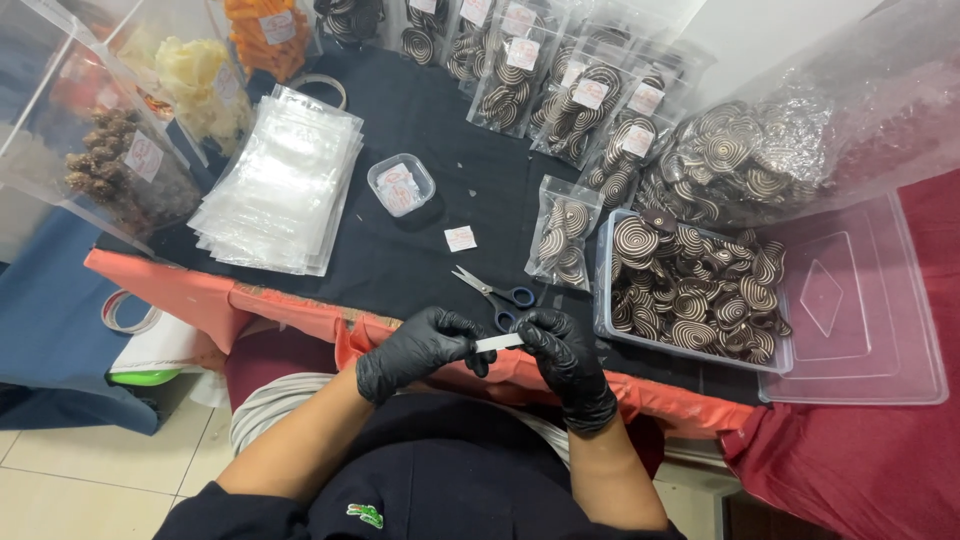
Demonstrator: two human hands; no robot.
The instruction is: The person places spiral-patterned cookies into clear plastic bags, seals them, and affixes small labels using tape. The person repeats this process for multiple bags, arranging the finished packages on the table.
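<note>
Small white strip (pixel 499 342) held at table edge, between both gloved hands, just below the scissors (pixel 497 295). Left hand (pixel 420 350), black glove, fingertips pinched shut on the strip's left end. Right hand (pixel 568 362), black glove, fingers closed on the right end.

Scissors lie on the black cloth (pixel 430 170), blades slightly apart, blue handles nearest the hands.

Clear tub (pixel 604 290) right of the scissors: full of brown-and-cream spiral biscuits. Its clear lid (pixel 860 300) lies flat to the right, on red cloth. Big clear bag (pixel 800 130) behind the tub, same spiral biscuits inside. One small filled pouch (pixel 562 230) stands against the tub's left wall.

Small clear round-cornered box (pixel 400 184) mid-table, holding white and pink slips. One loose white square label (pixel 460 238) below it.

Stack of empty clear pouches (pixel 285 185) at left. Row of filled pouches (pixel 560 85) along the far edge, each with a white label on front. Far left, clear bags of brown, pale yellow and orange snacks.
</note>
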